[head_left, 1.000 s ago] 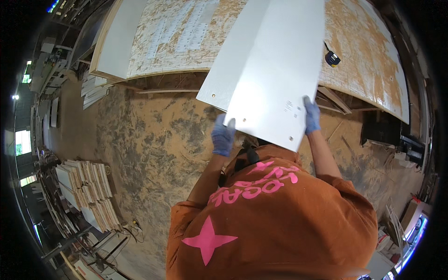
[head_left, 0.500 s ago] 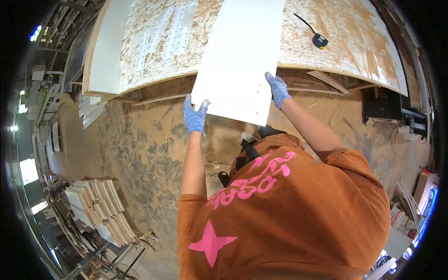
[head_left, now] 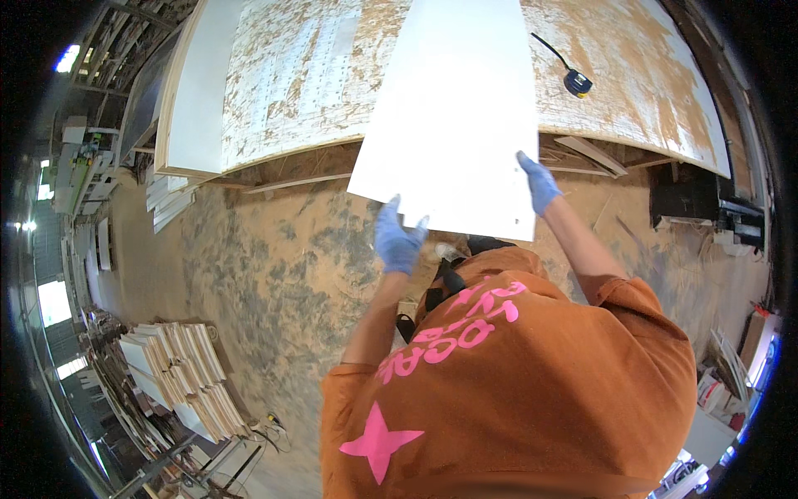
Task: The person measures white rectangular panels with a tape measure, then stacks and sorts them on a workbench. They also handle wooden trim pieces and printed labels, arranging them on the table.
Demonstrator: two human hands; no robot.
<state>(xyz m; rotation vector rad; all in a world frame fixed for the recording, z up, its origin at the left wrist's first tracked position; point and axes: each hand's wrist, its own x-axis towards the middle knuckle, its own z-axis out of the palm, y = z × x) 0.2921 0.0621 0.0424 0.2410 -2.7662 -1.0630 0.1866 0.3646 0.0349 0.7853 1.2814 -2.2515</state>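
Note:
A long white board [head_left: 453, 125] lies over the worktable, its near end jutting past the table's front edge toward me. My right hand [head_left: 540, 185], in a blue glove, grips the board's right edge near that end, with the thumb on top. My left hand [head_left: 400, 241], also gloved in blue and slightly blurred, is at the near edge with fingers and thumb apart. Its fingertips meet the edge; how firmly they touch is unclear. Small dark marks show near the board's right corner.
The worktable [head_left: 291, 91] has a worn white and brown top. A tape measure [head_left: 577, 82] with a dark strap lies on it, right of the board. Wood strips [head_left: 592, 156] sit beneath the table's front. Stacked panels [head_left: 179, 374] stand on the floor at lower left.
The white board has shifted right and toward me. My left hand has left its left corner and moved right along the near edge. My right hand has moved right and nearer with the board.

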